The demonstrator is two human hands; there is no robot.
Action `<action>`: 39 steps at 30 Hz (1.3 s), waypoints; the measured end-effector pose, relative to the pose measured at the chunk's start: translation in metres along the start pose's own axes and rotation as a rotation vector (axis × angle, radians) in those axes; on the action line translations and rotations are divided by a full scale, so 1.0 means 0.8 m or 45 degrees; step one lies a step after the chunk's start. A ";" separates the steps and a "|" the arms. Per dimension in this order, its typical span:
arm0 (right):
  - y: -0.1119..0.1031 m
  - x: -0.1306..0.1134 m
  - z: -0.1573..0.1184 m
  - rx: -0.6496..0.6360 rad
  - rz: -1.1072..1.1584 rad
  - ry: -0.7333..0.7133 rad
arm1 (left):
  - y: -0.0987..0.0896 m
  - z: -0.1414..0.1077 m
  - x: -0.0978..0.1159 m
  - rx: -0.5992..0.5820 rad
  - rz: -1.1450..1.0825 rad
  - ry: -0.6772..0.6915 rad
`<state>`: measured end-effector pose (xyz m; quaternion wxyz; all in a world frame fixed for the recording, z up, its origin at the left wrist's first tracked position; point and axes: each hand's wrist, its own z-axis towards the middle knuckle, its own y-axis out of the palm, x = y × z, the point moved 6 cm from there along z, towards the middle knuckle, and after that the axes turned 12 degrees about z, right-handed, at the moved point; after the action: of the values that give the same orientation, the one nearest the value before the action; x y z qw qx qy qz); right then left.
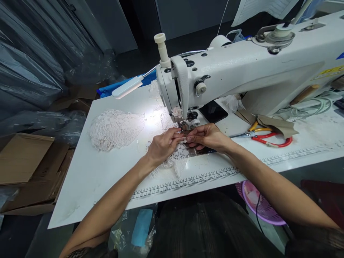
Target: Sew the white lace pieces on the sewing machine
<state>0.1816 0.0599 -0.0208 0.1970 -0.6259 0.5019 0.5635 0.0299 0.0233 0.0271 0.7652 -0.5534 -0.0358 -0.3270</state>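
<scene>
Both hands [185,141] meet under machine [236,68], palms down, fingers [173,135] pinched on lace [178,156].

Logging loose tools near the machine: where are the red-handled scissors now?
In the head view, the scissors lie right of the right hand, beside brown paper.

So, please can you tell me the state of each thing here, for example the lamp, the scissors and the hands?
Lamp: lit
Left hand: pinching lace
Right hand: pinching at the lace edge
Lace pile: loosely bunched
Dark flat device: screen dark
Scissors: lying down; blade opening unclear
Cardboard box: open
Basket: partly hidden, holding something pale
Sewing machine: running or stopped, cannot tell
</scene>
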 end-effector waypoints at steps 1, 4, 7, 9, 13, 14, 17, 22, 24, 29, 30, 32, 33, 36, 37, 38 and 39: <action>-0.001 0.000 0.000 0.014 -0.017 0.019 | -0.001 0.000 0.000 0.042 0.049 0.028; -0.005 -0.002 -0.002 0.013 -0.136 0.039 | -0.006 0.001 0.002 0.175 0.144 0.097; -0.011 -0.011 -0.005 0.083 -0.424 -0.090 | -0.015 -0.004 0.014 0.207 0.156 0.135; -0.018 -0.025 -0.009 0.234 -0.736 -0.271 | -0.025 -0.014 0.026 0.145 0.072 0.151; -0.008 -0.039 -0.015 0.308 -1.237 -0.524 | -0.058 -0.047 0.023 -0.121 -0.258 -0.081; -0.001 -0.037 -0.015 0.250 -1.298 -0.548 | -0.071 -0.056 0.013 -0.130 -0.258 -0.187; 0.016 -0.030 -0.014 0.117 -1.455 -0.565 | -0.114 -0.076 -0.026 -0.074 -0.023 -0.358; 0.028 -0.022 -0.013 0.075 -1.581 -0.527 | -0.114 -0.069 -0.053 -0.196 0.534 -0.093; 0.029 -0.021 -0.011 0.057 -1.547 -0.526 | -0.091 -0.056 -0.046 -0.238 0.594 0.049; 0.029 -0.023 -0.005 -0.001 -1.462 -0.519 | -0.025 -0.020 -0.015 -0.334 0.521 0.428; 0.028 -0.023 -0.004 0.001 -1.454 -0.503 | -0.017 -0.012 -0.014 -0.344 0.523 0.451; 0.025 -0.023 -0.001 0.016 -1.430 -0.479 | -0.009 0.008 -0.026 -0.324 0.576 0.356; 0.024 -0.023 0.000 0.023 -1.415 -0.472 | -0.007 0.019 -0.036 -0.311 0.611 0.266; 0.024 -0.025 0.000 0.034 -1.361 -0.460 | 0.003 0.051 -0.065 -0.334 0.626 0.109; 0.023 -0.026 0.000 0.039 -1.339 -0.446 | 0.008 0.062 -0.072 -0.354 0.580 0.116; 0.022 -0.026 0.000 0.041 -1.312 -0.425 | 0.012 0.073 -0.077 -0.361 0.521 0.136; 0.021 -0.027 0.000 0.036 -1.277 -0.399 | 0.015 0.083 -0.080 -0.368 0.460 0.164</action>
<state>0.1708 0.0615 0.0042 0.5237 -0.6946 0.1128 0.4802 0.0065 0.1126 0.0158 0.7249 -0.6325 0.1600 -0.2210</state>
